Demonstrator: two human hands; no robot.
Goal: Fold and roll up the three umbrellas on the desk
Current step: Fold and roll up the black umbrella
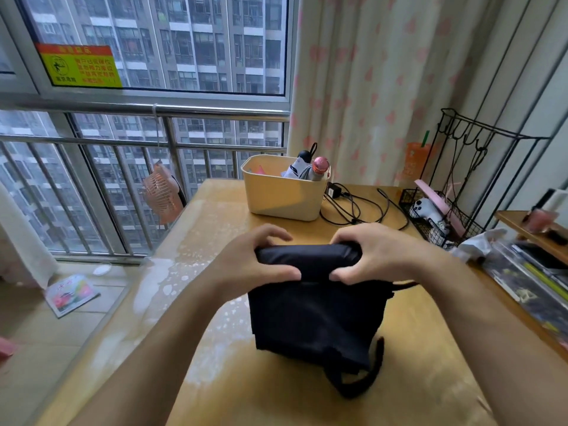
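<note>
Our left hand [258, 259] and right hand [378, 253] both grip the black umbrella [313, 315], one at each end of its rolled part, thumbs pressed on the near side and fingers curled over the far side. The umbrella sits between our hands at the middle of the desk [215, 302], and its loose cloth spreads from the roll down toward us and lies on the desktop. Our palms cover both ends of the roll, so we cannot make out the handle or the tip, nor tell which end is which. The long axis of the roll runs left to right across the desk, roughly level. A dark strap [368, 373] curls out from the near right corner of the cloth. Farther back, well apart from our hands, a cream basket [282, 198] stands on the desk with what look like two folded umbrellas [319, 169] upright inside it, their lower parts hidden by the basket wall. Black cables [362, 207] lie just to the right of the basket.
</note>
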